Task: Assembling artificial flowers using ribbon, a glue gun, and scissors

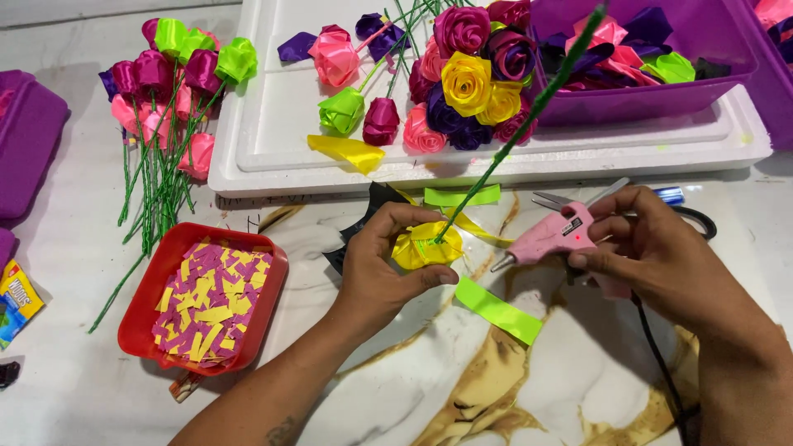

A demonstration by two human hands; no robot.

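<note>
Left hand [384, 260] holds yellow rose [423, 245]; right hand [661, 248] glue gun [549, 235]; scissors [578, 196] behind.

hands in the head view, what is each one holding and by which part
Left hand pinches the yellow ribbon rose by its flower head, stem pointing up. Right hand grips the pink glue gun by its handle.

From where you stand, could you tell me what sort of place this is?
Probably a craft table for making ribbon roses: finished roses lie on a foam tray, and the right hand holds a glue gun.

yellow rose [423, 246]: glossy ribbon | glue gun [552, 235]: smooth pink plastic
</note>
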